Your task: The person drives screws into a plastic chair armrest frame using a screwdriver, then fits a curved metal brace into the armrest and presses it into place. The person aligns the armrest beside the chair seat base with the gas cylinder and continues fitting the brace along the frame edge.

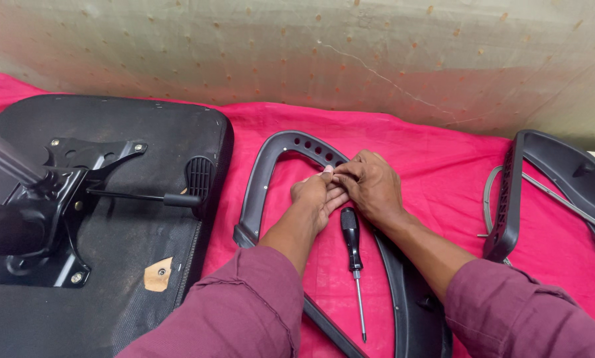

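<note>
Two hands at one curved black armrest on the red cloth.
Left hand [317,193] and right hand [370,185] pinch together at the armrest [271,159]; one screwdriver [352,246] lies just below, one upturned seat [112,219] left.

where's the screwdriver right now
The screwdriver lies on the red cloth at centre, just below both hands, beside the curved black armrest frame.

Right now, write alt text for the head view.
Both hands, left and right, meet on a curved black armrest frame lying on red cloth. A screwdriver lies below them; an upturned chair seat sits left.
</note>
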